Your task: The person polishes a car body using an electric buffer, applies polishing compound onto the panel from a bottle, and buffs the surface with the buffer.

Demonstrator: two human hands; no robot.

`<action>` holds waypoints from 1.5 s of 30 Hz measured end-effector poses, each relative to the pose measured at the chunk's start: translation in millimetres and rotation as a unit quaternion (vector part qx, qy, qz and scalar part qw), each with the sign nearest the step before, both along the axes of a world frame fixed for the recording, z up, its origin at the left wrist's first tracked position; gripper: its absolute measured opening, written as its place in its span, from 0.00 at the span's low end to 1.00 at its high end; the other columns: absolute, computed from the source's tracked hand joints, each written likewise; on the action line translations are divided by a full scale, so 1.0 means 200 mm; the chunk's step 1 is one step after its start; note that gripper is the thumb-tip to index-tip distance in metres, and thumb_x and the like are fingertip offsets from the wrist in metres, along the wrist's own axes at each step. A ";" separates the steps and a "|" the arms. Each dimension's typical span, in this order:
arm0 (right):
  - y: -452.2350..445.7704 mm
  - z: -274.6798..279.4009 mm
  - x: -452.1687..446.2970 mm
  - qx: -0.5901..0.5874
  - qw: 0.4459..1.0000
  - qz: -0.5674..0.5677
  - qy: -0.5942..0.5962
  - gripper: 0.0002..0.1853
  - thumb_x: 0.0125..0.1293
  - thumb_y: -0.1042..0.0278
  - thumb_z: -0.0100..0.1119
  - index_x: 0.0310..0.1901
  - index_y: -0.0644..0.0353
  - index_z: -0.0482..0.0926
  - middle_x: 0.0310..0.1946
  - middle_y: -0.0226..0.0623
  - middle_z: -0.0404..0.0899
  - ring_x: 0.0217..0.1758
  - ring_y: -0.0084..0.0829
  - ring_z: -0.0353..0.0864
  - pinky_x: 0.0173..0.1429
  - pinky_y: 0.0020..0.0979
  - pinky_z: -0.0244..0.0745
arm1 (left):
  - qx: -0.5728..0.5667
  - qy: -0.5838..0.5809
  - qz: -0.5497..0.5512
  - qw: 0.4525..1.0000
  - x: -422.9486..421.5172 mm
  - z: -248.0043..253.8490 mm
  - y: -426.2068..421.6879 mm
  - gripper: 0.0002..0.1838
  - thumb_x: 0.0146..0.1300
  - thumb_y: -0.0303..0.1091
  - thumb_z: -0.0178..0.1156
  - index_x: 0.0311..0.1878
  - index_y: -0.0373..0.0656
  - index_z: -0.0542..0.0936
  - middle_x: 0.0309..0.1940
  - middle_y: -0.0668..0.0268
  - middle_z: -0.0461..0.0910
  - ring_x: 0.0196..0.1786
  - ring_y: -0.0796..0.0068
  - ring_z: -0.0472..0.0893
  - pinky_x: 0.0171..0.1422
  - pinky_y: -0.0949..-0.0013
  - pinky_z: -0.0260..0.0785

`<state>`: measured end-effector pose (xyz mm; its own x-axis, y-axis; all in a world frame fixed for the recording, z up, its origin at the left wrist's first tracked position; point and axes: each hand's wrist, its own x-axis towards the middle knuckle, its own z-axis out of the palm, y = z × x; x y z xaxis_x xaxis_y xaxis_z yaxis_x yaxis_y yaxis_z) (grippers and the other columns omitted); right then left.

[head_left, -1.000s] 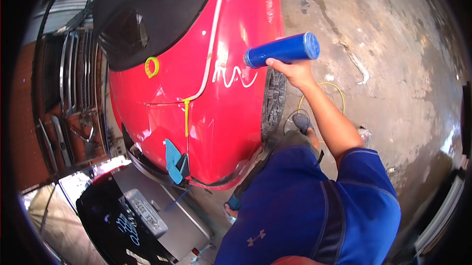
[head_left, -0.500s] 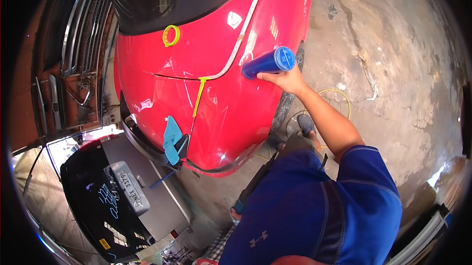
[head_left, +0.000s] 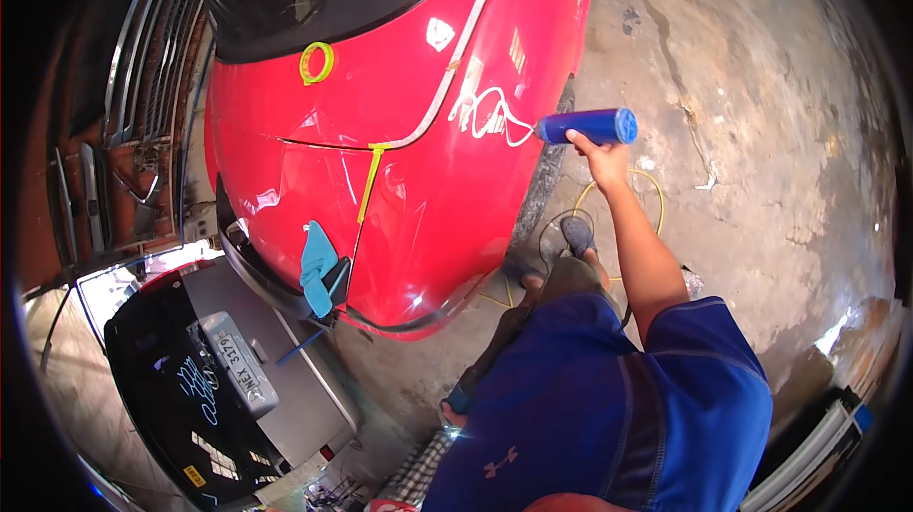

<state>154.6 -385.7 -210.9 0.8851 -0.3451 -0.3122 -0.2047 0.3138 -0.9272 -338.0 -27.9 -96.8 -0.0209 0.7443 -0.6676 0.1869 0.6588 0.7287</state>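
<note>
A blue bottle (head_left: 588, 126) lies nearly level in my right hand (head_left: 603, 158), its narrow end at the edge of the red car's rear panel (head_left: 447, 198). Looping white lines (head_left: 495, 120) of liquid mark the panel beside that end. At the bottom, my left hand (head_left: 455, 415) shows only in part beside my shirt, closed on a teal and dark tool (head_left: 463, 388) that is mostly hidden.
On the car are a yellow tape roll (head_left: 316, 63), a yellow tape strip (head_left: 371, 184) and a teal cloth (head_left: 318, 267). A dark tailgate (head_left: 171, 369) with a plate stands lower left. A yellow hose (head_left: 658, 191) curls on the concrete floor.
Across the frames more white loops have appeared on the panel. My right hand moved the bottle in toward the car, then back right to the panel's edge. The view has shifted.
</note>
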 end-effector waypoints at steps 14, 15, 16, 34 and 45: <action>0.84 0.70 -0.23 0.264 0.890 0.338 0.153 0.27 0.70 0.55 0.73 0.63 0.61 0.75 0.46 0.39 0.83 0.44 0.37 0.88 0.50 0.43 0.88 | -0.014 -0.119 0.042 0.992 0.00 -0.04 -0.14 0.34 0.69 0.66 0.61 0.60 0.42 0.82 0.55 0.54 0.87 0.57 0.48 0.86 0.71 0.44 0.77; 0.96 0.83 -0.24 0.195 0.876 0.418 0.141 0.28 0.69 0.58 0.73 0.64 0.65 0.76 0.44 0.39 0.83 0.44 0.35 0.88 0.48 0.40 0.88 | -0.028 -0.135 0.061 0.989 -0.05 -0.15 -0.10 0.34 0.69 0.66 0.61 0.59 0.42 0.82 0.55 0.54 0.87 0.57 0.47 0.86 0.71 0.44 0.77; 1.07 0.89 -0.23 0.136 0.847 0.500 0.120 0.29 0.66 0.58 0.75 0.63 0.66 0.78 0.44 0.40 0.84 0.44 0.35 0.88 0.48 0.39 0.88 | -0.050 -0.158 0.078 0.983 -0.13 -0.23 -0.09 0.34 0.69 0.66 0.61 0.59 0.42 0.82 0.55 0.54 0.87 0.57 0.47 0.86 0.71 0.44 0.77; 3.03 0.84 0.17 -0.680 0.297 0.575 -0.345 0.37 0.56 0.69 0.72 0.72 0.42 0.82 0.65 0.37 0.84 0.71 0.45 0.82 0.73 0.61 0.73 | -0.207 -0.249 0.260 0.910 -0.67 -0.42 -0.32 0.35 0.72 0.66 0.59 0.63 0.42 0.79 0.57 0.56 0.84 0.59 0.51 0.84 0.70 0.48 0.77; 2.34 0.50 -0.34 -0.448 0.469 0.442 -0.620 0.30 0.61 0.79 0.68 0.67 0.54 0.81 0.60 0.42 0.86 0.62 0.50 0.84 0.65 0.50 0.79 | -0.167 -0.124 0.327 0.922 -0.57 -0.66 -0.48 0.30 0.72 0.54 0.69 0.65 0.40 0.78 0.53 0.59 0.83 0.56 0.60 0.85 0.67 0.54 0.80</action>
<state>86.6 82.7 -111.0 0.1151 0.8265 0.5511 0.9828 -0.0143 -0.1839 -452.4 -123.1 -228.0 -0.2069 0.3785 -0.9022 -0.4748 0.7674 0.4308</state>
